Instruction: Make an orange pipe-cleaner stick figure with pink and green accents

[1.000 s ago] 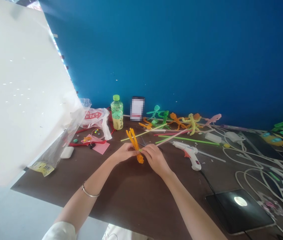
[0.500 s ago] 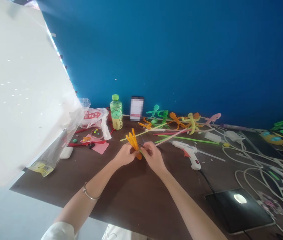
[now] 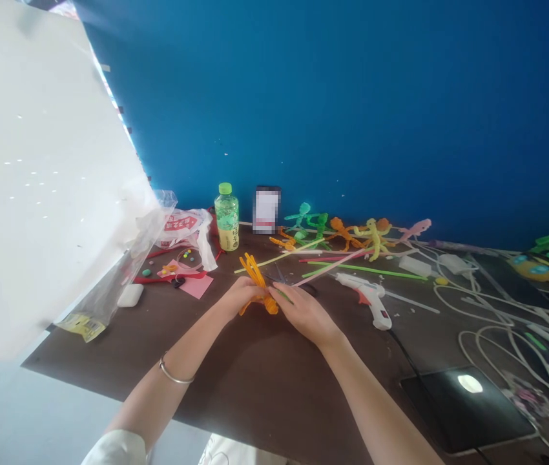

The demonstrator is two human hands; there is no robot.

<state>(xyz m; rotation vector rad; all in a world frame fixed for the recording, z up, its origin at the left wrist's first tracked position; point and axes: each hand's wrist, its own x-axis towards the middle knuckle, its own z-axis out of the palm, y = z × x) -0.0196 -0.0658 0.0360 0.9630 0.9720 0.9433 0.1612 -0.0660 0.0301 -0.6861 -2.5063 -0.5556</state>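
Note:
In the head view an orange pipe-cleaner figure is pinched in my left hand. Its several strands point up past the thumb, and a rounded orange lump hangs below the fingers. My right hand meets it from the right, back of the hand upward, its fingertips closed at the figure. Along those fingers shows a short green strip, apparently a pipe cleaner; its far end is hidden. Just behind the hands lie scissors, partly covered by my right hand.
A glue gun lies to the right, with a tablet-like black panel and tangled cables nearer. Along the blue wall stand a drink bottle, a phone and several pipe-cleaner figures. Loose pipe cleaners and pink paper lie around.
My right hand has turned so its back faces up, with the fingers lying along the figure. The orange figure has tilted left, showing more of its lower part.

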